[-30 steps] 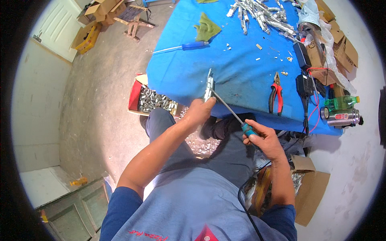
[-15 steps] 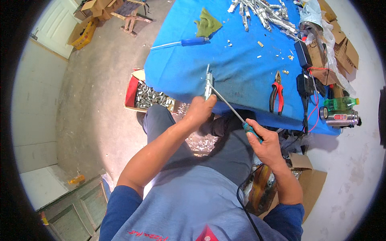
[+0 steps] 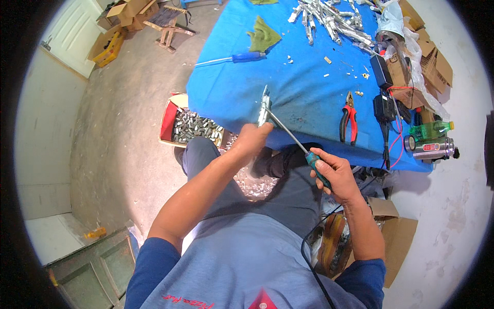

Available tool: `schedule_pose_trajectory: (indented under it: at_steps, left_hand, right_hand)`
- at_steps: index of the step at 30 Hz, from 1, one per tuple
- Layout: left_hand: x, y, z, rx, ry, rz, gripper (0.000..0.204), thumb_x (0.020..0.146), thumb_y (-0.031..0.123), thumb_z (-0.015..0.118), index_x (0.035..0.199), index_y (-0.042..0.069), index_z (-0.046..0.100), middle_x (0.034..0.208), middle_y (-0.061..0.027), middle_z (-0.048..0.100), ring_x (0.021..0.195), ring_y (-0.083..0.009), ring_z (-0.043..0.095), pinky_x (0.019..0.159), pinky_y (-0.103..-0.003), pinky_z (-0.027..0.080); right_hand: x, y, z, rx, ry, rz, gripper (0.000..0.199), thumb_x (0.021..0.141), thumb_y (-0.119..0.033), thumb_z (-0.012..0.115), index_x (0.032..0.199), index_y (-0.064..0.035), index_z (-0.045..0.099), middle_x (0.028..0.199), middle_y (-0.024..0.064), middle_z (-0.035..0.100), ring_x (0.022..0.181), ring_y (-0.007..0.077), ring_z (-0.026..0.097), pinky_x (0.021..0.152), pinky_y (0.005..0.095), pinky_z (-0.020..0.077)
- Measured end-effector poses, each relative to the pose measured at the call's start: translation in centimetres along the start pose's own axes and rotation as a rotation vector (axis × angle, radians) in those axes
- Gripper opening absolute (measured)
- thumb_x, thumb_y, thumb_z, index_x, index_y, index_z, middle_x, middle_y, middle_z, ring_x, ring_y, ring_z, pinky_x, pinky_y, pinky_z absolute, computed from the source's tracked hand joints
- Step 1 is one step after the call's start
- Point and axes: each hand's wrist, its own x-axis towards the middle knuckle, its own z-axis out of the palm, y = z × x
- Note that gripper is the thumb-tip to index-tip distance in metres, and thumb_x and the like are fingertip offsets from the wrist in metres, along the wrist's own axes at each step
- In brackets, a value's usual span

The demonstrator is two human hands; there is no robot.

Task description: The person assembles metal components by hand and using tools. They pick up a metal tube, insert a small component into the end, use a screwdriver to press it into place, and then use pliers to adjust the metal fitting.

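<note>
A slim silvery-white metal part (image 3: 263, 110) stands up from my left hand (image 3: 252, 140), which is closed around its lower end at the front edge of the table. My right hand (image 3: 335, 174) grips a screwdriver (image 3: 314, 164) by its teal handle. Its long shaft slants up and left, with the tip against the side of the metal part. The exact contact at the tip is too small to make out. Red-and-black pliers (image 3: 349, 121) lie to the right on the blue cloth (image 3: 309, 87). A blue-handled screwdriver (image 3: 248, 56) rests farther off on the left.
Several similar silvery parts (image 3: 334, 20) are piled at the far right. A green rag (image 3: 263, 35) lies far left. Black adapters with wires (image 3: 383, 107), a green bottle (image 3: 431, 131) and a steel flask (image 3: 431, 148) line the right edge. A box of small metal pieces (image 3: 169, 121) stands below left.
My right hand's fingers have loosened and shifted on the screwdriver handle, which has turned slightly and moved a little left. My left hand still holds the metal part. The view has shifted slightly.
</note>
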Motion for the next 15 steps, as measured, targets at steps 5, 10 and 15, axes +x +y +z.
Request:
schedule_pose_trajectory:
  at_steps: [5,10,15]
  left_hand:
    - [-0.1,-0.6,-0.1,-0.007,-0.002,0.003,0.043,0.092,0.037,0.057,0.058,0.015,0.042,0.051,0.0057,0.034,0.041,-0.0078,0.027,0.04,-0.029,0.019]
    - [-0.3,-0.5,0.4,-0.067,-0.002,0.026,0.043,0.093,0.037,0.057,0.059,0.016,0.042,0.051,0.0057,0.034,0.041,-0.0077,0.027,0.04,-0.029,0.019]
    - [-0.3,-0.2,0.3,-0.071,-0.016,0.038,0.042,0.093,0.035,0.056,0.059,0.016,0.042,0.051,0.0054,0.034,0.041,-0.008,0.027,0.04,-0.029,0.019]
  right_hand:
    - [0.4,1.2,-0.4,0.037,-0.037,-0.049,0.044,0.095,-0.019,0.062,0.135,-0.0043,0.055,0.085,0.0058,0.065,0.062,0.0096,0.06,0.05,0.0216,0.048]
    - [0.0,0.0,0.0,0.14,-0.047,0.028,0.043,0.095,-0.018,0.062,0.136,-0.0054,0.055,0.087,0.0065,0.066,0.063,0.0105,0.061,0.052,0.0226,0.0498]
    - [0.2,-0.9,0.0,-0.058,-0.018,-0.016,0.039,0.096,-0.019,0.06,0.132,-0.0056,0.058,0.084,0.0047,0.067,0.062,0.0098,0.061,0.055,0.0229,0.0489]
